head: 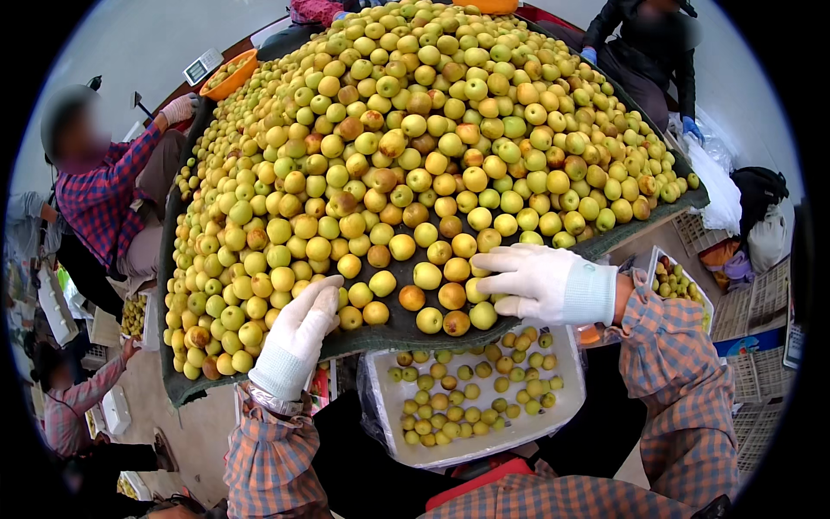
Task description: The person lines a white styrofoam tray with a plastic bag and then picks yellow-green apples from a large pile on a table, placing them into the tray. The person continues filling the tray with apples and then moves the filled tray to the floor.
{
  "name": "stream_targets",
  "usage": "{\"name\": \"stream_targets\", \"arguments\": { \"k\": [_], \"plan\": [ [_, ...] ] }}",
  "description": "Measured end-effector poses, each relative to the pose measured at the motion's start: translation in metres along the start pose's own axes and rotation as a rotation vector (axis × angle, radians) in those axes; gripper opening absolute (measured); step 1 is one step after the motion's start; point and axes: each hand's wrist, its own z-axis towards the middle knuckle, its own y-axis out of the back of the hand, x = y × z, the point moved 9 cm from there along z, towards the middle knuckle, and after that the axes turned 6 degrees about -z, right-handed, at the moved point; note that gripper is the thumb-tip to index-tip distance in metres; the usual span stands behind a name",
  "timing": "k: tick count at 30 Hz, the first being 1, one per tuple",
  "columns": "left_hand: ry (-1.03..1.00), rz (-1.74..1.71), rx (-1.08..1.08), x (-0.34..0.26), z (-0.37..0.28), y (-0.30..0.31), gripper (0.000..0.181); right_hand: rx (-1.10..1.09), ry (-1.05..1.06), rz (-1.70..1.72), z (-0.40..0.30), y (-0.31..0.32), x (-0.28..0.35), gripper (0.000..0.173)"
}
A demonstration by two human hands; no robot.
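Observation:
A large heap of round yellow-green fruits (402,246), apparently jujubes, covers a sloping table lined with dark green cloth (402,342). Some fruits have brown or reddish patches. My left hand (301,331), in a white knit glove, rests at the near edge of the heap, fingers reaching forward beside loose fruits. Nothing shows in its grasp, though its palm side is hidden. My right hand (538,285), gloved alike, lies palm down with fingers spread over fruits near the front edge. Below the edge, a white foam box (480,451) holds many similar fruits.
At the left sits a person in a checked shirt (104,188); another in dark clothes (648,58) is at the far right. An orange basket (230,76) and a scale (203,66) stand at the far left. Another fruit box (707,301) and plastic crates (752,370) are at right.

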Motion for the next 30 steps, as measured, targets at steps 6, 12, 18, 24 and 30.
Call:
{"name": "stream_targets", "arguments": {
  "k": [6,12,18,24,30],
  "plan": [
    [0.138,0.196,0.103,0.006,0.036,-0.001,0.064,0.064,-0.639,0.416,-0.053,0.032,-0.100,0.038],
    [0.327,0.034,0.084,0.030,0.053,-0.020,0.072,0.243,-0.709,0.926,-0.016,-0.022,-0.105,0.064],
    [0.264,-0.285,0.258,0.043,0.074,-0.051,0.068,0.163,-0.704,1.254,0.000,-0.034,-0.095,0.069],
    [0.333,-0.595,0.462,0.028,0.079,-0.108,0.065,0.179,-0.463,1.294,0.032,-0.051,-0.078,0.069],
    [0.304,-0.758,0.610,0.013,0.074,-0.130,0.067,0.214,-0.488,1.519,0.036,-0.058,-0.057,0.070]
  ]
}}
